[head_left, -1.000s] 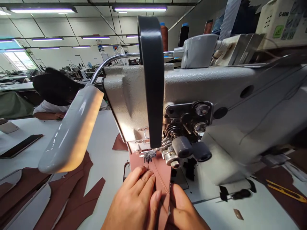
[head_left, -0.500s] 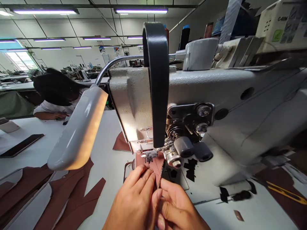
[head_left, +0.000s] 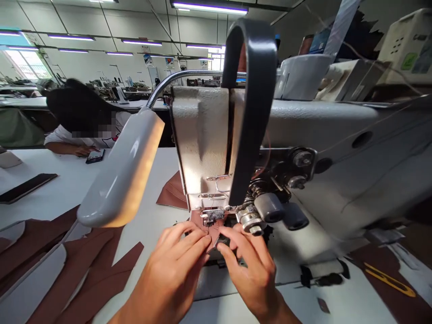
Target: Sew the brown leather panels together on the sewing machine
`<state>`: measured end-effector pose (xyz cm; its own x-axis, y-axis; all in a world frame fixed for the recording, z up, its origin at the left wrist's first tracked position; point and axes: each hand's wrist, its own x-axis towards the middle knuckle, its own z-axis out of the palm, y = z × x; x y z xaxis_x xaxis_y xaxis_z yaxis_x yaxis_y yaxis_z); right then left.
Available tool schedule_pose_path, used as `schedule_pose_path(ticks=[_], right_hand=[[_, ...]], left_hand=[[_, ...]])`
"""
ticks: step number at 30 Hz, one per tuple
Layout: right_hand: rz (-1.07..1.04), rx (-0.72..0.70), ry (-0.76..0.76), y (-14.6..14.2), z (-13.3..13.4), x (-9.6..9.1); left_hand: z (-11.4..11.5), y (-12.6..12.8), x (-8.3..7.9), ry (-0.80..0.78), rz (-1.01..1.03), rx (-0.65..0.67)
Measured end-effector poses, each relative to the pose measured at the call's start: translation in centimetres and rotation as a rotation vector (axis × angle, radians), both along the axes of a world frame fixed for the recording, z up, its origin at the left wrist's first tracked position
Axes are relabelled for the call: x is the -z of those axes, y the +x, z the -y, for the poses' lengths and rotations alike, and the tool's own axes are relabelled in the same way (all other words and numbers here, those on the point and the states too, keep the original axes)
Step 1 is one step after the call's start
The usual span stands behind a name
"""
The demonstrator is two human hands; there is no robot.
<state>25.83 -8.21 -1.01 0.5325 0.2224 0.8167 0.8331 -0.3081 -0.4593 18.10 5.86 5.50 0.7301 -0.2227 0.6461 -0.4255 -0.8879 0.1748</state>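
A reddish-brown piece that looks like leather (head_left: pixel 213 235) lies under the presser foot (head_left: pixel 213 217) of a sewing machine (head_left: pixel 205 121). My left hand (head_left: pixel 178 261) rests on its left and near side, fingers bent together and pressing on it; the thumb is hidden. At the right edge of the piece, my right hand (head_left: pixel 251 265) has its thumb and forefinger tips on the material, the other fingers curled behind. The knurled metal knob (head_left: pixel 251 220) of the machine sits just above my right fingers. The near end of the piece is hidden by my hands.
A lit lamp (head_left: pixel 118 175) hangs left of the machine head. Brown cut pieces (head_left: pixel 97 270) and a dark phone (head_left: pixel 29 188) lie on the left. Yellow snips (head_left: pixel 389 279) and a dark-handled tool (head_left: pixel 329 280) lie right. Across the table, a person (head_left: pixel 81 112) leans over a phone.
My hands have moved apart and forward, nearer the presser foot; the right fingers have left the near end for the right edge. The camera view has shifted, so the machine appears further right.
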Motion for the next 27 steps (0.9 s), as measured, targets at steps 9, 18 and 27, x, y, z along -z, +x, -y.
schedule_pose_path(ticks=[9, 18, 27], right_hand=[[0.171, -0.132, 0.019, 0.8, -1.0, -1.0], [0.165, -0.110, -0.028, 1.3, -1.4, -1.5], [0.160, 0.006, -0.145, 2.1, -1.4, -2.0]], left_hand=[[-1.1, 0.3, 2.2, -0.091, 0.068, 0.126], [-1.7, 0.9, 1.6, -0.073, 0.039, 0.153], [-2.7, 2.1, 1.2, -0.092, 0.047, 0.110]])
